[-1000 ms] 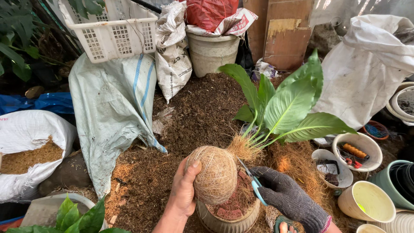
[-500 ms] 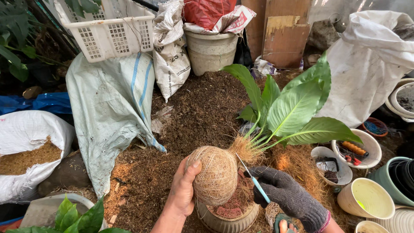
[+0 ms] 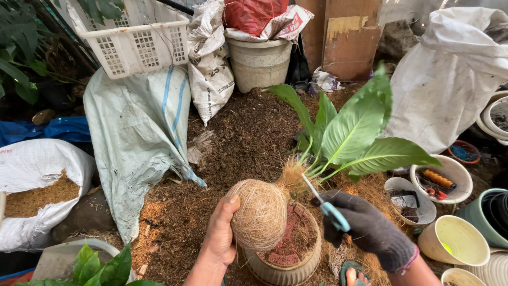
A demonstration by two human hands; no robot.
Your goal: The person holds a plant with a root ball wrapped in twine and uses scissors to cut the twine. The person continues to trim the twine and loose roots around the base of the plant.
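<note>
While trimming, we cradle the fibre ball (image 3: 260,214).
Our bare left hand (image 3: 221,233) cups its light, crumbly side; our gloved right hand (image 3: 365,228) grips scissors (image 3: 325,204) beside the stems.

A single camera supplies the only view. It is mounted on the person's head and faces forward and steeply downward. Both forearms enter from the bottom edge; the left hand (image 3: 221,233) and the gloved right hand (image 3: 365,229) sit close to the lens in the lower centre. The soil heap (image 3: 248,132) on the ground fills the middle distance. A white basket (image 3: 138,42) and a pale bucket (image 3: 259,62) mark the far limit along the top edge. No second view overlaps this one.
</note>
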